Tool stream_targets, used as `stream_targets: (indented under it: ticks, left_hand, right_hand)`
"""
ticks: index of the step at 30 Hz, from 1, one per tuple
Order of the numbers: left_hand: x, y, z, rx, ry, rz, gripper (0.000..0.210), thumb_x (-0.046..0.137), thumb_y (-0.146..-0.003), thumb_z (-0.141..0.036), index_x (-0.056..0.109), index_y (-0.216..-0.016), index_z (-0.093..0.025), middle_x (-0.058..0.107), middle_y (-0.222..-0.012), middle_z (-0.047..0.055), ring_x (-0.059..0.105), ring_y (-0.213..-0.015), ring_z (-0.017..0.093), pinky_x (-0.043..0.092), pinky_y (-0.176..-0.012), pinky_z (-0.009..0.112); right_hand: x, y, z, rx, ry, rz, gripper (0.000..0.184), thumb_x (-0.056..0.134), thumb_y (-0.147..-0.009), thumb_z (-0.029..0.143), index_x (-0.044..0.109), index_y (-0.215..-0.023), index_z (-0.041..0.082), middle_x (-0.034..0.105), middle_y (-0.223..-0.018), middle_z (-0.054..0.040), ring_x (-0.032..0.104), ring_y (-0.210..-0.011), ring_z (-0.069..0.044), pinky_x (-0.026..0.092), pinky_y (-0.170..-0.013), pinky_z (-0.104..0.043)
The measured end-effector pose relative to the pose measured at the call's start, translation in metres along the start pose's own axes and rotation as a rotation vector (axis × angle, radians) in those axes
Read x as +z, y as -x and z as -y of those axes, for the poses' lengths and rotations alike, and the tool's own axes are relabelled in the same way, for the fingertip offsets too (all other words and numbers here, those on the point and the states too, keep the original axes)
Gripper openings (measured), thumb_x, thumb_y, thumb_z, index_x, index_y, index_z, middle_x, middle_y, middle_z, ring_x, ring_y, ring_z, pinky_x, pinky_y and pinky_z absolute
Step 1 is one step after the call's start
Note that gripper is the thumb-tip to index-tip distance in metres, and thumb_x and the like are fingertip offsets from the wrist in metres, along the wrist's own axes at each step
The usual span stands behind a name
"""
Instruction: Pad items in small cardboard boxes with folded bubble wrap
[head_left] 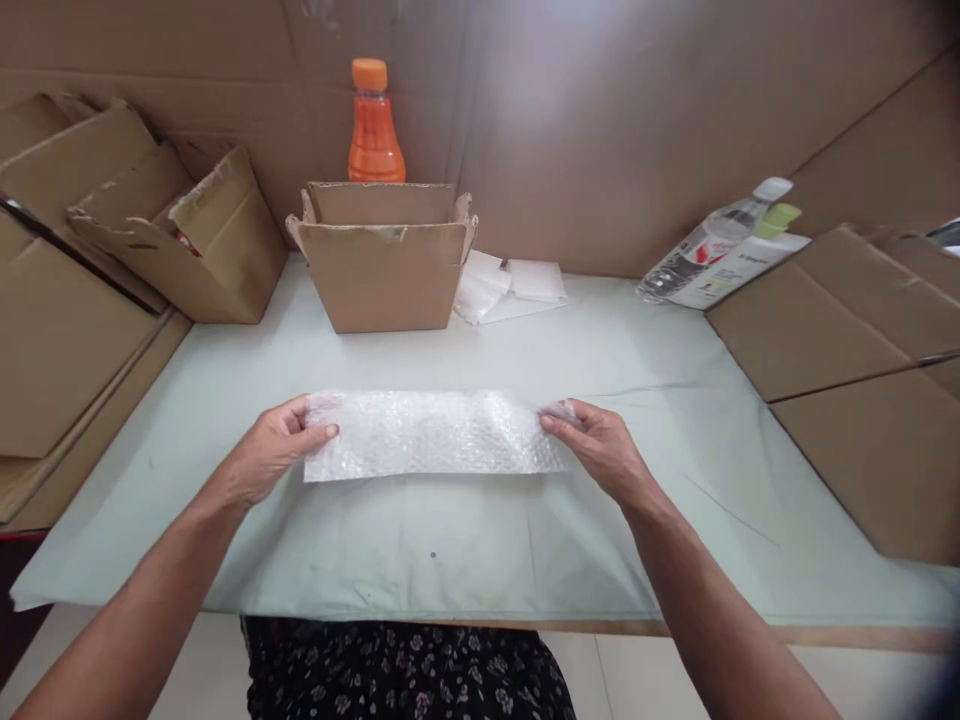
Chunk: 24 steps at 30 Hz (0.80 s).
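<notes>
A clear strip of bubble wrap [435, 432] stretches lengthwise between my two hands, over the middle of the cloth-covered table. My left hand [279, 445] pinches its left end, thumb on top and fingers behind. At the opposite end, my right hand [592, 438] grips the right edge, also with the thumb in front. The strip looks fairly flat, slightly rumpled near the right. Whether it touches the cloth, I cannot tell.
Behind the strip stands an open cardboard box [390, 280], with an orange bottle [376, 130] at its back. White pouches [517, 285] lie beside it. More boxes [217, 240] fill the left. A clear bottle [709, 245] leans near a cardboard box [847, 350] at right.
</notes>
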<state>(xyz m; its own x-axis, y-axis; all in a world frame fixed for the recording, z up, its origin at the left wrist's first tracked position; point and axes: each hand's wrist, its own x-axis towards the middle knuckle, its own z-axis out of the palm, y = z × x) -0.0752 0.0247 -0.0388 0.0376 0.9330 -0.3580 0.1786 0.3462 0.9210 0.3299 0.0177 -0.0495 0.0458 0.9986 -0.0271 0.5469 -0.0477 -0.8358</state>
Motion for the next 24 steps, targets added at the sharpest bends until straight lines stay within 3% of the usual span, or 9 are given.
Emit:
stream_targets:
  ticks: [4,6,9,11,14,16,19,24]
  left_hand:
    - [-0.020,-0.016,0.012,0.057,-0.487,-0.110,0.061,0.071,-0.072,-0.049,0.067,-0.123,-0.016,0.069,-0.081,0.002,0.064,-0.071,0.021,0.050,-0.068,0.034]
    - [-0.019,-0.016,0.019,0.123,-0.738,-0.256,0.064,0.065,-0.079,-0.045,0.060,-0.136,-0.016,0.069,-0.088,0.004,0.063,-0.075,0.022,0.051,-0.071,0.036]
    - [-0.002,-0.005,0.026,0.339,-0.861,-0.415,0.054,0.058,-0.089,-0.041,0.058,-0.139,-0.018,0.069,-0.107,0.010,0.065,-0.090,0.025,0.054,-0.081,0.040]
    - [0.020,0.002,0.026,0.530,-0.865,-0.313,0.042,0.054,-0.093,-0.034,0.063,-0.131,-0.020,0.068,-0.116,0.012,0.065,-0.102,0.026,0.055,-0.090,0.041]
    - [0.052,0.005,0.023,0.651,-0.891,0.039,0.029,0.058,-0.088,-0.023,0.070,-0.114,-0.022,0.069,-0.116,0.011,0.064,-0.106,0.028,0.056,-0.093,0.044]
    - [0.062,0.004,0.017,0.622,-0.803,0.114,0.023,0.060,-0.086,-0.021,0.072,-0.106,-0.023,0.070,-0.112,0.010,0.065,-0.104,0.027,0.056,-0.092,0.044]
    - [0.061,0.004,0.004,0.488,-0.444,0.042,0.024,0.061,-0.088,-0.031,0.074,-0.107,-0.022,0.072,-0.110,0.010,0.067,-0.101,0.024,0.057,-0.088,0.041]
    - [0.058,0.010,-0.016,0.145,0.171,0.225,0.063,0.069,-0.084,-0.056,0.060,-0.132,-0.016,0.072,-0.113,0.014,0.070,-0.095,0.024,0.058,-0.068,0.033]
  right_hand:
    - [0.022,-0.018,-0.006,0.047,0.263,-0.028,0.033,0.063,-0.080,0.051,0.057,-0.066,0.021,0.048,-0.060,0.0020,0.046,-0.060,-0.015,0.037,-0.060,-0.029]
    - [0.028,-0.020,-0.005,0.040,0.352,-0.071,0.030,0.064,-0.079,0.051,0.067,-0.084,0.021,0.052,-0.063,0.0015,0.049,-0.062,-0.017,0.039,-0.063,-0.030]
    - [0.029,-0.019,-0.007,0.050,0.405,-0.083,0.058,0.066,-0.079,0.055,0.066,-0.126,0.021,0.061,-0.076,-0.0015,0.057,-0.069,-0.021,0.044,-0.068,-0.033]
    - [0.026,-0.017,-0.011,0.072,0.416,-0.065,0.067,0.065,-0.079,0.053,0.062,-0.137,0.019,0.062,-0.079,-0.0025,0.057,-0.070,-0.021,0.046,-0.069,-0.034]
    - [0.018,-0.016,-0.015,0.073,0.387,-0.033,0.064,0.064,-0.080,0.048,0.062,-0.137,0.017,0.060,-0.074,-0.0006,0.055,-0.066,-0.019,0.047,-0.068,-0.034]
    - [0.013,-0.013,-0.011,0.060,0.333,-0.014,0.062,0.066,-0.081,0.049,0.063,-0.134,0.017,0.058,-0.070,0.0013,0.054,-0.063,-0.018,0.048,-0.066,-0.034]
    - [0.013,-0.007,0.016,0.010,0.198,0.009,0.065,0.070,-0.082,0.051,0.060,-0.137,0.017,0.056,-0.069,0.0027,0.052,-0.060,-0.016,0.047,-0.062,-0.032]
    - [0.059,-0.003,0.087,-0.090,-0.178,0.201,0.076,0.072,-0.086,0.050,0.046,-0.150,0.019,0.063,-0.080,0.0006,0.059,-0.066,-0.015,0.049,-0.062,-0.029]
